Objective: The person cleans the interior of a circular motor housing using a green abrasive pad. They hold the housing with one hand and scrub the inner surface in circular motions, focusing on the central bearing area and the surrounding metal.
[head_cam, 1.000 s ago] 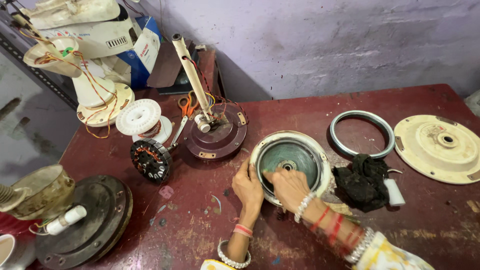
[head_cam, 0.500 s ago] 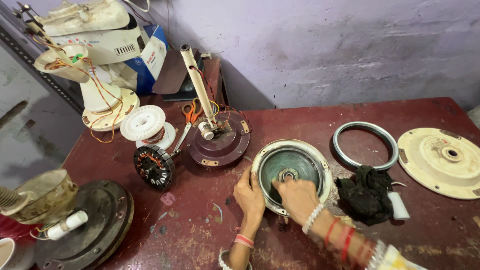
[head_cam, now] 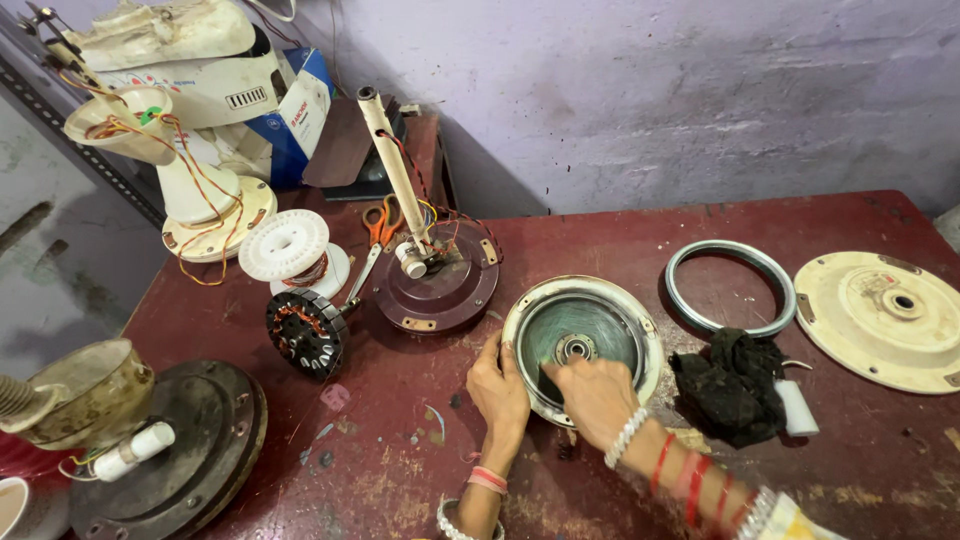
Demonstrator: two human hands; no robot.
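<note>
Pressing into the round cream motor housing, the right hand has its fingers bent and close together, tips down on the greenish inner dish near the small central bearing; they seem to hold nothing, only to touch the metal. The left hand is on the housing's left rim, fingers narrow and curled against the edge, thumb side upward, gripping the rim. The housing itself lies flat on the dark red table, directly under both hands.

Just right of the right hand's fingers lies a black crumpled rag, with a small white cylinder touching it. Beyond the rag is a grey metal ring, and further right a cream round cover plate. Left of the left hand's fingers, apart from them, stands a brown disc with an upright white rod, then a black wound stator and a white spool
</note>
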